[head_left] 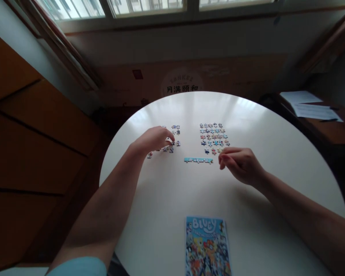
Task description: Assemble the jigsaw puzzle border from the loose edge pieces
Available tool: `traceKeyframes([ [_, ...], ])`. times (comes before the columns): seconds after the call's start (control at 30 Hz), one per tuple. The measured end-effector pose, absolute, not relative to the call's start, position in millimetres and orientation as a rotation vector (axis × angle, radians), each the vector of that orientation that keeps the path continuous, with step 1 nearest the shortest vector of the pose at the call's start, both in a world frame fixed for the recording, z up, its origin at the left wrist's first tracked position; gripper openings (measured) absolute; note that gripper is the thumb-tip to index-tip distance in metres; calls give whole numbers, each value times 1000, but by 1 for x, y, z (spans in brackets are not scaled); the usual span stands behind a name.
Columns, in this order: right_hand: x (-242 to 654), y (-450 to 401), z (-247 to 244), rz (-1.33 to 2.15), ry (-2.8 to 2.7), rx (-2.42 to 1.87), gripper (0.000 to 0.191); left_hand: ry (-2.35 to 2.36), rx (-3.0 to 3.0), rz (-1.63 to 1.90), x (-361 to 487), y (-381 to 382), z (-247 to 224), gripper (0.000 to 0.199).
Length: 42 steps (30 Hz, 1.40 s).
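My left hand (156,139) reaches over the loose jigsaw pieces on the left side of the table. Its thumb and fingertips pinch a small dark jigsaw piece (173,143), and the hand covers part of that group. A joined strip of jigsaw pieces (198,160), light blue with white lettering, lies in the middle. Just right of the strip, my right hand (241,164) hovers with fingers curled in and thumb pressed against them. Whatever may be between those fingers is hidden. Behind it, rows of separate jigsaw pieces (214,136) lie face up.
All this lies on a round white table (161,199). Close to me is a colourful picture sheet (208,247) headed "Bluey". Papers (313,111) and pens rest on a brown desk at the right. A wooden cabinet (25,145) stands left, windows beyond.
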State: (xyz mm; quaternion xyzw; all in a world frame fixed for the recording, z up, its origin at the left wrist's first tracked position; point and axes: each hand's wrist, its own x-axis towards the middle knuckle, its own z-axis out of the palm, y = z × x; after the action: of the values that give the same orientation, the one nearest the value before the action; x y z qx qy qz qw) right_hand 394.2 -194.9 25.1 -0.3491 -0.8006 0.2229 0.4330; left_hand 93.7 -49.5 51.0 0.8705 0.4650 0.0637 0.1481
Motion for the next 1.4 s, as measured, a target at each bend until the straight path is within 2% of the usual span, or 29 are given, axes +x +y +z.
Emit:
traceKeyframes([
  [0.27,396,-193,27,523,-1990,-909,56,1332,2434,247,95,-42,45,26],
  [0.57,395,-192,25,531,-1972,-871,51,1368,2535,164,89,-44,51,26],
  [0.73,393,-194,23,537,-1983,-847,46,1441,2619,326,72,-49,63,19],
  [1.1,391,-195,24,524,-2008,-819,40,1357,2651,17,85,-56,60,27],
  [1.27,392,-196,25,521,-2013,-824,40,1420,2677,91,81,-55,62,28],
  [1.4,391,-195,25,524,-2015,-812,40,1519,2688,221,76,-54,62,36],
])
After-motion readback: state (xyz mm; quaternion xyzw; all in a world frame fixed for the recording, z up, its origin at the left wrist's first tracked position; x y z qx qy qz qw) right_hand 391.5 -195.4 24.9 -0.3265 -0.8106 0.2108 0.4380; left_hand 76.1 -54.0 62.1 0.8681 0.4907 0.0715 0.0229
